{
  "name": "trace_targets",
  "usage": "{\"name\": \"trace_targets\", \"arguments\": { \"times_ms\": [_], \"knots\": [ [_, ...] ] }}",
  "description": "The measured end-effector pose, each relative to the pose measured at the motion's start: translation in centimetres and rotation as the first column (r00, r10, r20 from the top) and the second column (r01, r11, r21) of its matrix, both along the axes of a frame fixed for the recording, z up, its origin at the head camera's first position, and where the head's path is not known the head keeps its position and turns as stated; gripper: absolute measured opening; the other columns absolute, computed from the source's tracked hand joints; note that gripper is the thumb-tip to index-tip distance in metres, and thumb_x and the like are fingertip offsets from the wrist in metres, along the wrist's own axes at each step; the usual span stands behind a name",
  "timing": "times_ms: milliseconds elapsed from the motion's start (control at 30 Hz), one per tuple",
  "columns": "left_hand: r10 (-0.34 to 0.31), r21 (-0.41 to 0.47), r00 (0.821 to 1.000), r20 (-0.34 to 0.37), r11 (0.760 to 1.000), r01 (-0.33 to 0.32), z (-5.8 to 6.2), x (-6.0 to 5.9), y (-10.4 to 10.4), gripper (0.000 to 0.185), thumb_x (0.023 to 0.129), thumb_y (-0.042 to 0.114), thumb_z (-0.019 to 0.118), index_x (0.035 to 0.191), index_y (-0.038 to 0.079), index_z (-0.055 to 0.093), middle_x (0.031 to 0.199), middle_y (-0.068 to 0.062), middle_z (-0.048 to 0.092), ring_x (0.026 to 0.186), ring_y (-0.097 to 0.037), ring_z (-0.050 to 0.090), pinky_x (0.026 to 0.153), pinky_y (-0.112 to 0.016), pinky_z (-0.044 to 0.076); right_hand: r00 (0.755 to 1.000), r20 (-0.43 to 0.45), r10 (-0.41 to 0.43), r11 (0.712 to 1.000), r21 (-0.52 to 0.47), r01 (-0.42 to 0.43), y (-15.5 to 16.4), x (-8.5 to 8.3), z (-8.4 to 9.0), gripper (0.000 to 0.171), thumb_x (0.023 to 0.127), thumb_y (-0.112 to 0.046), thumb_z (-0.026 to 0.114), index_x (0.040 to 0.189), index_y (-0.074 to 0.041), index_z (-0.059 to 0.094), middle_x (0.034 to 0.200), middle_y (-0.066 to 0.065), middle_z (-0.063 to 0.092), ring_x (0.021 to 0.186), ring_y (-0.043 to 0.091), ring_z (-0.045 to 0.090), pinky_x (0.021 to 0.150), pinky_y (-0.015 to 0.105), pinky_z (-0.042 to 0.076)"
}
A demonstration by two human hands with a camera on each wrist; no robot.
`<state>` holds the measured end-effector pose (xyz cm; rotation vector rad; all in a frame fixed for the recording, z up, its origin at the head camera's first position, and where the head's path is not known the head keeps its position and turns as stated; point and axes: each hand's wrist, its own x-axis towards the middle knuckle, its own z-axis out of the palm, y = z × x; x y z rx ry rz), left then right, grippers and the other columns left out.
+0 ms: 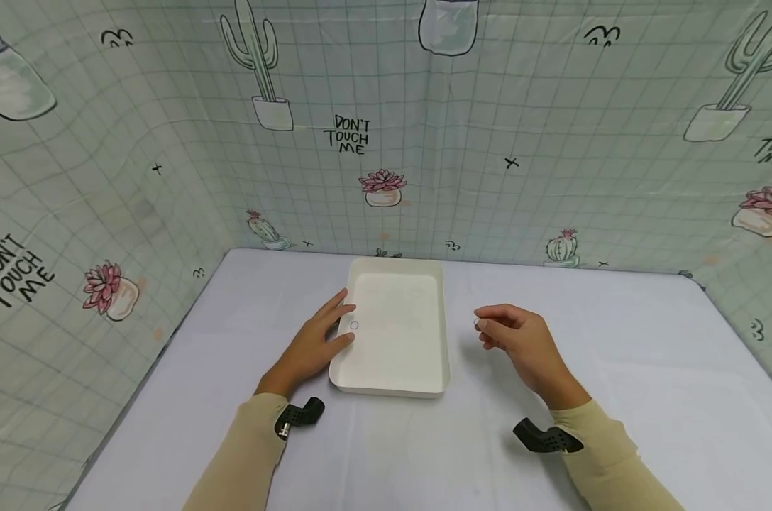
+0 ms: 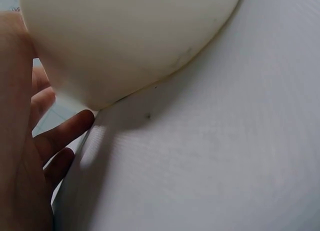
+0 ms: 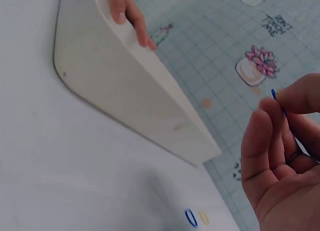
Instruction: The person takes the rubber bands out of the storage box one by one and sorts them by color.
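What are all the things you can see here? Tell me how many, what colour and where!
tray: one, white, middle of the table, long side running away from the person.
small ring: one, pale, at the tray's left rim by the left fingers.
small rings: two, one blue and one yellow, on the table in the right wrist view.
table: one, white cover.
cloth walls: pale green grid with cacti, pink flowers and the words DON'T TOUCH ME, on three sides.
left hand: one, beige sleeve, fingers resting on the tray's left rim.
right hand: one, beige sleeve, right of the tray, pinching a thin blue thing.
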<state>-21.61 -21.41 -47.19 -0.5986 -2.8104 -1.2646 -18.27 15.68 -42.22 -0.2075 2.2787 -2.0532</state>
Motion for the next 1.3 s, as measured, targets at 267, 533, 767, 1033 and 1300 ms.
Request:
{"name": "trace_targets", "arguments": {
  "times_ms": [267,533,767,1033,1300],
  "knots": [
    [-0.003,0.013,1.0,0.016,1.0,0.003,0.1,0.0,0.0,0.054,0.097,0.027,0.062,0.148,0.013,0.051,0.165,0.009,0.022,0.151,-0.021,0.02,0.117,-0.055,0.022,1.0,0.026,-0.007,0.998,0.056,0.006,3.4,-0.5,-0.4,0.037,0.097,-0.015,0.068,0.121,0.012,0.062,0.102,0.009,0.069,0.089,0.023,0.067,0.079,0.028,0.057],
    [-0.008,0.019,1.0,-0.02,1.0,0.008,0.5,-0.5,0.1,0.053,0.097,0.026,0.063,0.147,0.014,0.052,0.165,0.01,0.022,0.15,-0.021,0.021,0.117,-0.054,0.023,0.997,0.039,-0.068,0.988,0.142,0.062,5.7,-1.6,-0.7,0.04,0.098,-0.017,0.065,0.124,0.013,0.061,0.1,0.005,0.071,0.085,0.02,0.067,0.076,0.027,0.057],
    [0.005,0.014,1.0,0.009,1.0,-0.005,-0.1,-0.1,-0.2,0.053,0.096,0.024,0.064,0.147,0.014,0.052,0.164,0.01,0.023,0.15,-0.021,0.022,0.117,-0.054,0.024,0.985,0.094,-0.144,0.963,0.244,0.117,6.7,-1.6,-2.1,0.039,0.099,-0.019,0.063,0.126,0.009,0.063,0.1,0.007,0.071,0.08,0.012,0.064,0.072,0.027,0.056],
    [-0.001,0.019,1.0,-0.007,1.0,0.001,-0.1,0.2,-0.2,0.053,0.097,0.026,0.064,0.148,0.015,0.051,0.164,0.01,0.022,0.15,-0.022,0.021,0.116,-0.055,0.024,0.969,0.098,-0.226,0.903,0.394,0.171,6.9,-1.8,-3.2,0.033,0.098,-0.021,0.06,0.124,-0.001,0.068,0.082,0.007,0.062,0.071,0.014,0.059,0.065,0.026,0.05],
    [-0.001,0.003,1.0,-0.007,1.0,0.001,-0.2,0.2,-0.1,0.053,0.098,0.026,0.063,0.148,0.015,0.051,0.165,0.01,0.021,0.15,-0.021,0.021,0.117,-0.054,0.024,0.985,0.019,-0.171,0.855,0.5,0.139,6.6,-1.7,-3.5,0.029,0.095,-0.01,0.059,0.12,0.002,0.067,0.089,0.01,0.068,0.072,0.017,0.061,0.062,0.027,0.052]
  ]
}}
